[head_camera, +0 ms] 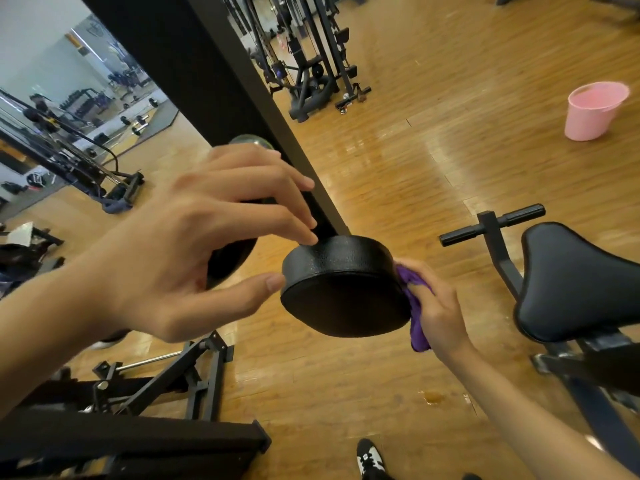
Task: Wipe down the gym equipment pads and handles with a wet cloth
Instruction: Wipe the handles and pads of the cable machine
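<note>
A round black roller pad juts toward me at the middle of the view, its flat end facing the camera. My left hand steadies it, thumb against the left rim and fingertips touching the top edge. My right hand grips a purple cloth and presses it against the pad's right side. Part of the cloth is hidden behind the pad and under my fingers.
A black saddle-shaped seat with a short handle bar stands at the right. A pink bucket sits on the wooden floor far right. A black upright post rises behind the pad. Machine frames lie lower left. My shoe is at the bottom.
</note>
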Tool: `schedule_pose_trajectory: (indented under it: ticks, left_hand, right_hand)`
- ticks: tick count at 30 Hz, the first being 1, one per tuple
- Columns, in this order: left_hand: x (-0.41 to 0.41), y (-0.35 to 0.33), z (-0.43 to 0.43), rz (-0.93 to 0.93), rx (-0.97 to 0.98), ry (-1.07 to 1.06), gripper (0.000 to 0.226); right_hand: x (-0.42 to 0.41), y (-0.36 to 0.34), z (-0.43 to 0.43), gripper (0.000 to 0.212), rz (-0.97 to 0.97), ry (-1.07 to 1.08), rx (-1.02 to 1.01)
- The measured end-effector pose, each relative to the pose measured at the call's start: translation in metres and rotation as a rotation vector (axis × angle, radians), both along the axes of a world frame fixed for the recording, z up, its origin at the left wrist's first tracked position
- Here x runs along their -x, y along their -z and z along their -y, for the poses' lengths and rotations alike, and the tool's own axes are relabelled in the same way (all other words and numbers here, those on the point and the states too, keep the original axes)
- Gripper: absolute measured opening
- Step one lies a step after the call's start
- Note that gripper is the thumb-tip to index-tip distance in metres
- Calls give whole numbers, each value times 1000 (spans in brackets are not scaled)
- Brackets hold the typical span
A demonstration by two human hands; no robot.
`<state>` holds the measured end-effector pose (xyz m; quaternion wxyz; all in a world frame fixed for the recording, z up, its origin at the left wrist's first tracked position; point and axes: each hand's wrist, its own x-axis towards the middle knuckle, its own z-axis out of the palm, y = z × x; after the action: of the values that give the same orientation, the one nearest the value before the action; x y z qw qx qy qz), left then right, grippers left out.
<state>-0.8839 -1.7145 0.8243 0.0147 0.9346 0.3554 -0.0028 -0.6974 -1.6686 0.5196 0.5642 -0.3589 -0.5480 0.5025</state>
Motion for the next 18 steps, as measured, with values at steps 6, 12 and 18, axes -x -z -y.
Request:
schedule_pose_trajectory:
  ticks: [6,12,18]
  left_hand:
    - [-4,1,0,-2,-6,0,38]
    - [-6,1,0,-13,-27,-1,36]
    - [-11,2,1,-1,-44,7,38]
  right_hand:
    - [8,-25,-5,41,8,42,-175]
    - [2,-28,-7,36,-37,10,-17]
    - [-1,-27,3,45,12,44,-305]
